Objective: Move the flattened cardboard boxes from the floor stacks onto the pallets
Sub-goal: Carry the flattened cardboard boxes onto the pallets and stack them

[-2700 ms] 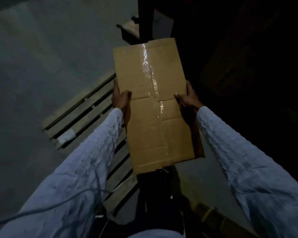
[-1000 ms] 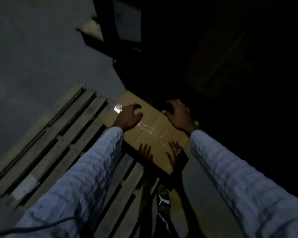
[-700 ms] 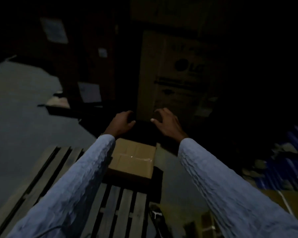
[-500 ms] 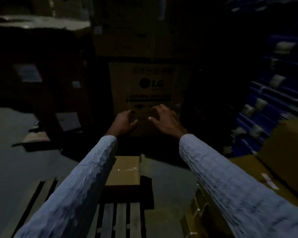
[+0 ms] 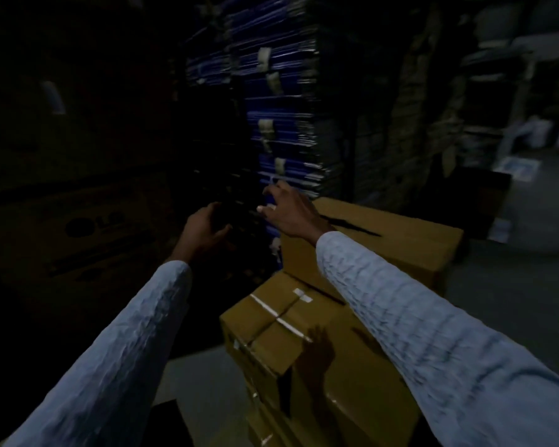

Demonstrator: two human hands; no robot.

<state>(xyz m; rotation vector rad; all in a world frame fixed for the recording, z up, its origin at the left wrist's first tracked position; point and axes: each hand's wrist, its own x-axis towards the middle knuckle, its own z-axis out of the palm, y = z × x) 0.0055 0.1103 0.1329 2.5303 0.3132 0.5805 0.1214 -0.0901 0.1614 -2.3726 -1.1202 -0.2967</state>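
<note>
Hands: my left hand (image 5: 204, 232) and right hand (image 5: 291, 210) are both empty, fingers loosely spread.
Boxes: flattened cardboard stack (image 5: 307, 346) sits low, beneath my right arm.
Next: I should bend, slide fingers under one top sheet, grip opposite edges.

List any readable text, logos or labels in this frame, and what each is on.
"LG", with a round logo beside it: on the dark carton at left, dim but legible.
Print lines below that logo: too dark and blurred to read.
White sticker on the taped brown box: too small to read.
Pale tags on the blue stack: no legible text.
Nothing else readable.
</note>
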